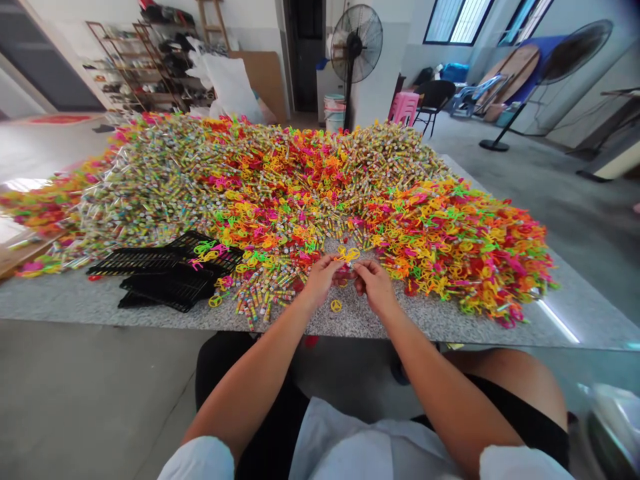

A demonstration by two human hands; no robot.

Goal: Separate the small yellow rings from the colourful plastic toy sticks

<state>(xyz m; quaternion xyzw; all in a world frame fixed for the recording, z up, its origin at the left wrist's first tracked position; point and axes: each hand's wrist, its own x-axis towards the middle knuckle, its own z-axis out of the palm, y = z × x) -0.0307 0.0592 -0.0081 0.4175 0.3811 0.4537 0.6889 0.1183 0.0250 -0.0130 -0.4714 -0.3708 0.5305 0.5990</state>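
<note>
My left hand (323, 277) and my right hand (373, 283) meet over the front of a speckled stone table (75, 300). Both are pinched together on a small yellow plastic propeller toy (347, 255) that sticks up between the fingertips. A loose yellow ring (336, 305) lies on the table just below my hands. A huge heap of bright plastic propeller pieces (450, 247) and wrapped candy sticks (150, 180) fans out behind and to both sides.
Black plastic trays (165, 273) are stacked on the table left of my hands. Two standing fans (356, 47) (570, 53), a pink stool (404, 107), chairs and shelving (145, 60) stand in the room beyond. My knees are under the table edge.
</note>
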